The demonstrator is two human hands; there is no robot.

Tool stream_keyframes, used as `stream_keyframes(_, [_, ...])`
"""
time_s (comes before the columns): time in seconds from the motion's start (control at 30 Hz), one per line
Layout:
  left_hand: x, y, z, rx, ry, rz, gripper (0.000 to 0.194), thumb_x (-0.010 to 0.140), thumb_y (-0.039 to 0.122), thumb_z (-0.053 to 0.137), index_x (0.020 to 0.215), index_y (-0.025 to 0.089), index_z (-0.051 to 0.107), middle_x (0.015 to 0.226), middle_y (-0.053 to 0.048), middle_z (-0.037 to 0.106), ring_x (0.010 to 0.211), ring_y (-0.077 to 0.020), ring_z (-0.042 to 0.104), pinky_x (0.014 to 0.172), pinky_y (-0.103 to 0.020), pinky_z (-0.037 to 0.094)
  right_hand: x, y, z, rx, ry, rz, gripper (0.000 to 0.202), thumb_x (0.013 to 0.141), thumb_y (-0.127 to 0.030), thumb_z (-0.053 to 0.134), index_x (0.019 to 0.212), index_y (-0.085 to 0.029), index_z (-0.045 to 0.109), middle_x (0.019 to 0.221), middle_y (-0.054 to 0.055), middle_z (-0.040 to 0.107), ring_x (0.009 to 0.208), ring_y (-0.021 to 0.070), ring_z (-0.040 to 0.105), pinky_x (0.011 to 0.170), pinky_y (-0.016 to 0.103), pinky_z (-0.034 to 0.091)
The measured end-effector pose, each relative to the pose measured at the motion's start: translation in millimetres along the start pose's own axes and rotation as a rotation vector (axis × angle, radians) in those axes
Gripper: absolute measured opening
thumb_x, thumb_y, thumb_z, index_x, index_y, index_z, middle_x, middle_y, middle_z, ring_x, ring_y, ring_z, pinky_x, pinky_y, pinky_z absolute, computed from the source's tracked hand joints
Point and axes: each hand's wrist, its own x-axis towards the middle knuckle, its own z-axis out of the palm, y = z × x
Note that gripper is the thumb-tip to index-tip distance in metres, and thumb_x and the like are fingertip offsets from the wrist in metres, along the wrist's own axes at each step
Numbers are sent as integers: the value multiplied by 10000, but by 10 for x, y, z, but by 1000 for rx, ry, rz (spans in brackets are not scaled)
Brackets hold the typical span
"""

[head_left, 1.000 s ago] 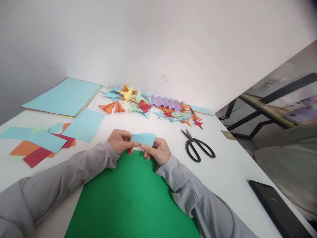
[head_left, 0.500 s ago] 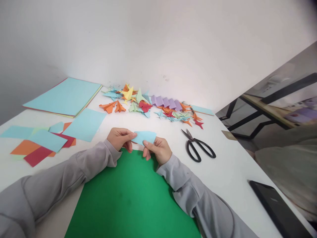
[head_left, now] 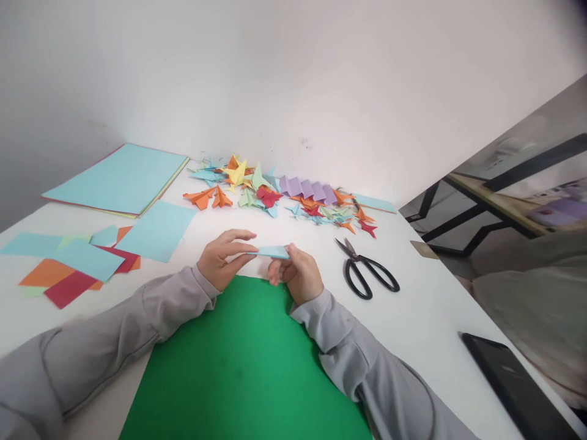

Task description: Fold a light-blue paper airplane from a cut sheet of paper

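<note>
Looks like mid-fold work on a small blue paper, held nearly edge-on over the desk near the green sheet. Pinching one end with the left hand, gripping the other with the right hand. Probably calls for lining up edges next.

Scissors and folded paper shapes mark a craft table

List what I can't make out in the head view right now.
All in the head view:
Blue slip: its folds, as it is nearly edge-on; its ends, partly covered by the left hand and right hand.
Green sheet: near edge, cut off by the frame's bottom.
Black device: lower end, cut off there too.
Paper shapes: their count, hidden by overlap.
Purple things: blurred.
</note>
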Motion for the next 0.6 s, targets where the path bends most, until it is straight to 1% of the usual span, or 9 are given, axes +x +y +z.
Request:
stream_keyframes(0.03, [2,8,0,-15,1,-37,120,728,182,561,772,169,672,889,-90,638,839,-170,581,783,-324,474,5,9,3,32,43,-45,391,675,-572,520,667,-183,489,496,-7,567,404,114,508,339,210,392])
stream_keyframes(0.13, [-3,28,5,-108,14,-208,105,716,219,580,732,153,660,678,-42,637,628,-131,577,614,-262,486,4,23,17,33,142,-170,359,627,-517,606,790,-222,484,666,-26,551,573,119,524,428,222,452])
stream_keyframes(0.2, [-8,42,12,-197,-2,-323,113,700,240,592,709,144,651,607,-18,618,545,-117,564,542,-244,481,-13,18,35,-74,137,-230,357,591,-431,674,838,-225,519,740,-22,545,656,117,519,520,231,471])
stream_keyframes(0.23, [-10,51,16,-240,-27,-376,121,693,247,596,703,138,647,580,-11,611,520,-114,564,523,-240,482,-24,13,45,-137,122,-244,339,579,-386,695,830,-217,542,744,-19,550,668,116,515,558,234,467])
stream_keyframes(0.3, [-11,73,24,-306,-99,-468,134,679,252,600,687,125,640,533,-3,599,486,-113,566,490,-230,485,-46,2,61,-238,112,-242,251,577,-328,707,748,-195,580,678,-19,557,634,110,506,580,235,445])
stream_keyframes(0.37, [-13,92,31,-337,-161,-528,143,666,251,609,689,114,640,492,3,586,455,-110,560,447,-216,476,-61,-4,65,-278,129,-205,195,587,-321,701,672,-184,591,594,-27,550,554,99,481,542,235,420])
stream_keyframes(0.43, [-19,98,38,-347,-172,-553,163,660,255,615,725,108,643,478,10,580,430,-107,556,413,-206,466,-67,-2,56,-283,139,-164,200,571,-332,709,631,-176,598,541,-29,546,493,92,455,483,231,387])
stream_keyframes(0.5, [-26,93,46,-336,-156,-565,182,663,267,615,743,105,642,469,17,575,406,-103,549,384,-199,455,-67,5,41,-282,136,-139,211,552,-337,720,611,-168,608,523,-25,554,467,88,444,449,225,359])
stream_keyframes(0.6, [-31,79,51,-321,-157,-566,187,675,282,605,709,101,640,432,22,555,380,-99,539,362,-189,442,-61,25,16,-302,130,-127,210,561,-345,716,610,-159,635,490,-27,546,439,77,422,428,215,325])
